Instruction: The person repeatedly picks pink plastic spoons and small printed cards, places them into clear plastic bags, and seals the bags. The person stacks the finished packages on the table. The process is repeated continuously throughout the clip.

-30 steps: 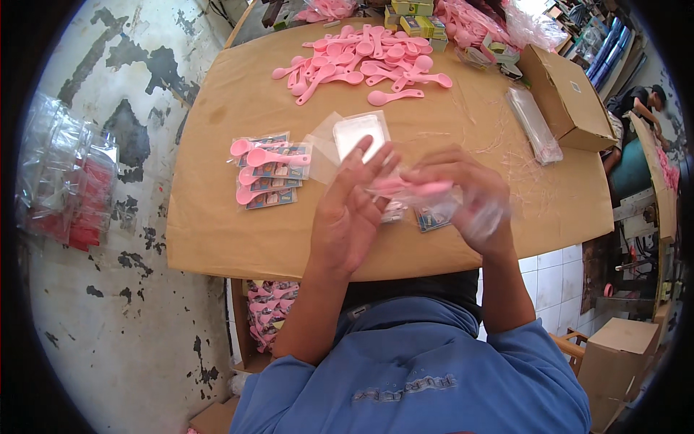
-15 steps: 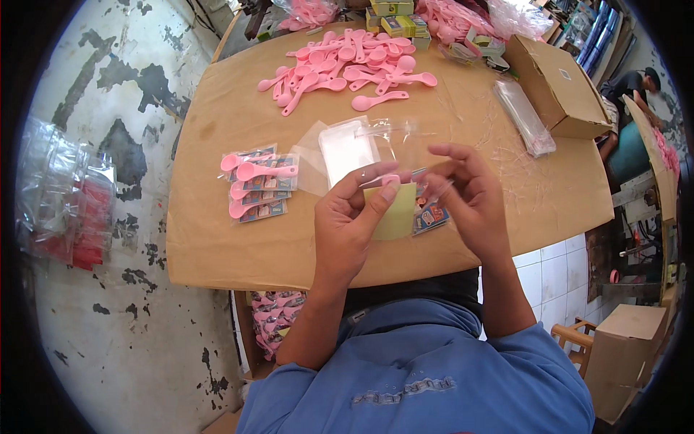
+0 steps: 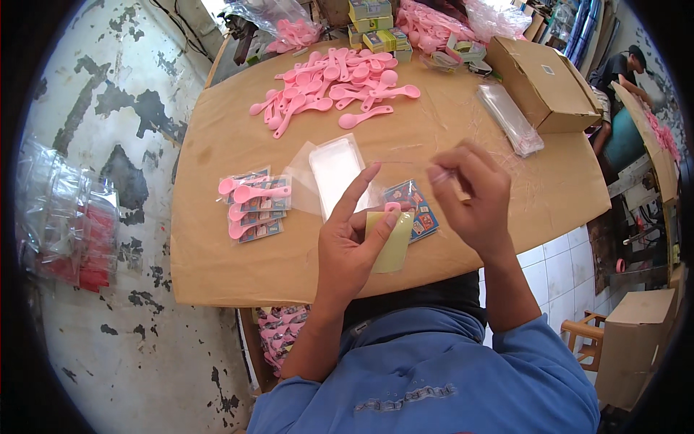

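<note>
My left hand pinches a small clear packet with a pale yellow-green card inside. At its top, beside my thumb, shows the pink handle end of a measuring spoon; the rest of the spoon is hidden. My right hand is raised to the right of the packet, thumb and fingers closed together with a faint clear glint between them, too small to name. Just beyond the packet lie blue printed cards in clear film. Left of them is a stack of clear plastic bags.
Packed pink spoons with blue cards lie at the table's left. A heap of loose pink spoons is farther back. At the right are a bundle of clear sleeves, a cardboard box and thin plastic scraps. A person works far right.
My right hand has drawn away from the packet and its fingers have curled in. My left hand has come slightly nearer my body with the packet. The view has shifted a little.
</note>
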`<move>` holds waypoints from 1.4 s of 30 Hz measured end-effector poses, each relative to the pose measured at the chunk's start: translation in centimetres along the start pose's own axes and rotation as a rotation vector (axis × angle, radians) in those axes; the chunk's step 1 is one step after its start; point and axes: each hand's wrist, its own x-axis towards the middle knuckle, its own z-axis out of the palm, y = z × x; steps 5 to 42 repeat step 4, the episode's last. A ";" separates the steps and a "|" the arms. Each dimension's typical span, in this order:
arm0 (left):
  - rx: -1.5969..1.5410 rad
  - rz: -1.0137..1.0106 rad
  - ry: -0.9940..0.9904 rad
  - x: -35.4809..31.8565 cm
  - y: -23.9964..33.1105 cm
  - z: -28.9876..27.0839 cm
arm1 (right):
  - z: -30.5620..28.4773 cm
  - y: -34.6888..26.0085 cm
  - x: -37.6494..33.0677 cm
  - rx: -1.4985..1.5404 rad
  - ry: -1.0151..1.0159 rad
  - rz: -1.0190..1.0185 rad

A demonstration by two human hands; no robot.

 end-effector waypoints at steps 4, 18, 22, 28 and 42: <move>0.069 0.016 -0.040 -0.3 -0.5 -0.6 | 2.2 0.0 0.6 -0.117 0.037 -0.247; 0.069 0.016 -0.040 -0.3 -0.5 -0.6 | 2.2 0.0 0.6 -0.117 0.037 -0.247; 0.069 0.016 -0.040 -0.3 -0.5 -0.6 | 2.2 0.0 0.6 -0.117 0.037 -0.247; 0.069 0.016 -0.040 -0.3 -0.5 -0.6 | 2.2 0.0 0.6 -0.117 0.037 -0.247; 0.069 0.016 -0.040 -0.3 -0.5 -0.6 | 2.2 0.0 0.6 -0.117 0.037 -0.247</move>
